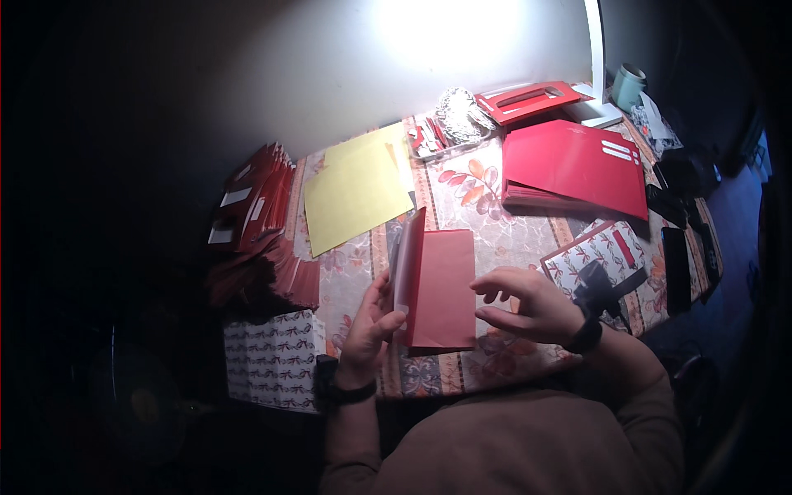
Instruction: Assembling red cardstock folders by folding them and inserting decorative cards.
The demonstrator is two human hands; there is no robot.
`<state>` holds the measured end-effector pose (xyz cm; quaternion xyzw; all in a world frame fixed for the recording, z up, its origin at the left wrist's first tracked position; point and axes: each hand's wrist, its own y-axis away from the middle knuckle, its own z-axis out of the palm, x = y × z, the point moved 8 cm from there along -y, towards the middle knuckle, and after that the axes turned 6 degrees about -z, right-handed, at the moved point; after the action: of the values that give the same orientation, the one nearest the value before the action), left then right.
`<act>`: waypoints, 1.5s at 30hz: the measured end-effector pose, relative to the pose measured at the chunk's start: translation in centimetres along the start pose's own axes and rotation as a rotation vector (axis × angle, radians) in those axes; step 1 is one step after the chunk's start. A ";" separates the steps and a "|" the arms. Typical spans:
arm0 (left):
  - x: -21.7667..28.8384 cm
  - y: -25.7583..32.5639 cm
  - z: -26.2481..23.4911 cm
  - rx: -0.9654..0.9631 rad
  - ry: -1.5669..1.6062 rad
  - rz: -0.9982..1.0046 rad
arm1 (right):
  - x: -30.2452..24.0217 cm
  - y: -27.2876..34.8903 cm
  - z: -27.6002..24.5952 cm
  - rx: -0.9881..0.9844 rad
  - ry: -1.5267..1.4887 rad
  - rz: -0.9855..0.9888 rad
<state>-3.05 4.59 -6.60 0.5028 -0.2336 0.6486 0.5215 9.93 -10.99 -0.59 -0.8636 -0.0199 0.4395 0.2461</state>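
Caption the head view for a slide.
The left hand holds up one side of a red rectangular paper folder; the right hand is beside the other.

Txt: none legible | lbls: none readable | nos./signs: none readable

The folder [445,289] at the centre is muted salmon red, with a darker red edge on its raised flap. From it, at half past ten, the paper sheets [355,202] are pale yellow; at ten o'clock, the stacked sleeves [268,206] are deep red with white patches. At half past one, the large stack [569,165] is crimson (the brightest red here), marked with white bars. At half past two, a white booklet [569,262] carries red-and-green sprigs; at eight, a white box [272,355] repeats rows of small dark motifs. The tablecloth [470,186] is pale, with orange-red leaves and peach bands.
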 end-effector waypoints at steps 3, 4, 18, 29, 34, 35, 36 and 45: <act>0.3 0.1 1.2 0.000 -0.037 0.049 | 2.3 -0.3 2.4 0.049 -0.399 0.256; 0.6 0.3 1.6 0.023 -0.097 0.095 | 3.1 -0.3 3.4 0.096 -0.560 0.297; -0.3 1.7 1.1 -0.048 0.147 0.112 | 6.0 -0.3 6.0 0.069 -0.881 0.531; -0.8 1.7 0.8 -0.062 0.196 0.135 | 6.8 -0.2 6.0 0.065 -0.878 0.526; -0.1 1.5 1.7 -0.024 0.055 0.210 | 6.8 -0.3 6.1 0.077 -0.858 0.524; -0.1 1.8 2.2 -0.023 0.056 0.213 | 6.9 -0.3 6.2 0.074 -0.856 0.522; 0.2 2.0 3.0 0.086 -0.151 0.215 | 6.9 -0.2 6.6 0.060 -0.879 0.526; 1.4 2.6 5.4 0.544 -1.280 0.388 | 7.0 0.1 7.2 0.054 -0.912 0.503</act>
<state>-3.13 -0.20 -2.71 0.8457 -0.4085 0.3430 0.0140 8.67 -6.41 -9.42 -0.5559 0.0942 0.8169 0.1215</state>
